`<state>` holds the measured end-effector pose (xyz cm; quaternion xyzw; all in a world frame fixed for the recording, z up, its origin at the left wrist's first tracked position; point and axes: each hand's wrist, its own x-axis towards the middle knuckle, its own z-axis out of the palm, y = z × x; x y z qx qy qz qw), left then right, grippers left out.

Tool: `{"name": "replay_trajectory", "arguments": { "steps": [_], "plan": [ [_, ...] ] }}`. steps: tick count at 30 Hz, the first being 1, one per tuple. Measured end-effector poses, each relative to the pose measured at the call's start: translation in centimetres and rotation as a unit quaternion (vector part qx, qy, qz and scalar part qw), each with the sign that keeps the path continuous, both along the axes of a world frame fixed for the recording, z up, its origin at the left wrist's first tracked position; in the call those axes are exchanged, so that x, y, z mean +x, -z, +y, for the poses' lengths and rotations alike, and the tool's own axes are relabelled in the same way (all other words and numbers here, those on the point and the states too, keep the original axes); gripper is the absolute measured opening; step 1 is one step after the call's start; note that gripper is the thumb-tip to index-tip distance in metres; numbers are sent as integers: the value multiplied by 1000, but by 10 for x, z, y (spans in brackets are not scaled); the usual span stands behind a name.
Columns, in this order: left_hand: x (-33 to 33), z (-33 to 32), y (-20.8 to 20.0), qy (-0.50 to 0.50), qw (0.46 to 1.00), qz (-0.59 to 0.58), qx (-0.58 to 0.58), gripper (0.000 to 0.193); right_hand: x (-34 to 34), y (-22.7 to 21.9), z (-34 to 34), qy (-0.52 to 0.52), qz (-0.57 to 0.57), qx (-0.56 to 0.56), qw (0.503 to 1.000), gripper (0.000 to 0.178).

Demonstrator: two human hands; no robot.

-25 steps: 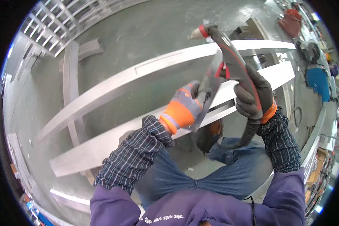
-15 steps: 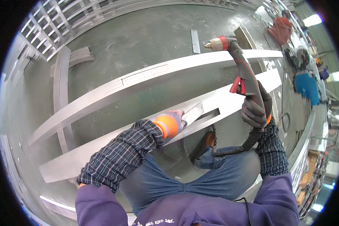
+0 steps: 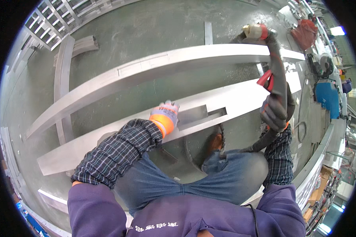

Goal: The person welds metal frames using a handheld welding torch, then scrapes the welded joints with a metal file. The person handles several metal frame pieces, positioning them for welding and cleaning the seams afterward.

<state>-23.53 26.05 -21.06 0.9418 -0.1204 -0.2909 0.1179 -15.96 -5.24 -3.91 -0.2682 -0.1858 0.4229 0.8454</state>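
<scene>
A long pale metal beam [image 3: 126, 138] lies across in front of me, with a rectangular slot [image 3: 216, 113] cut in it. My left hand [image 3: 165, 116], in a grey and orange glove, is at the slot's left end. Its fingers are bunched at the edge of a small flat metal plate [image 3: 192, 115] that covers part of the slot; the thumb is hidden. In my right hand [image 3: 275, 110], dark-gloved, is a black torch [image 3: 278, 67] with a red trigger and a pale nozzle. It is raised, its nozzle pointing left beyond the curved beam, away from the slot.
A curved metal beam [image 3: 146, 65] runs farther off, crossing a support bar [image 3: 63, 79] on the left. A short flat strip [image 3: 208, 33] lies on the floor. The torch's cable [image 3: 261, 143] trails near my knees. A blue box [image 3: 327, 98] and a red bag [image 3: 304, 33] stand on the right.
My left hand has moved left and away from me, and the plate beside it has shifted left too. My right hand has carried the torch right and farther up.
</scene>
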Motion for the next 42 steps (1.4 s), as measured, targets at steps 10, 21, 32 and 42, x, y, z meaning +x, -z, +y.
{"name": "replay_trajectory", "arguments": {
  "steps": [10,21,32,42],
  "plan": [
    [-49,56,-45,-61,952,211,-212,44,93,54,29,-78,-127,-21,989,58],
    [-178,89,33,-49,951,301,43,48,100,66,133,-87,-132,-161,974,70],
    [-234,-62,259,-574,777,255,34,55,45,37,173,-73,-161,-50,983,57],
    [-267,14,58,-929,77,-115,-343,27,8,-7,203,-254,-46,-129,957,57]
  ]
}}
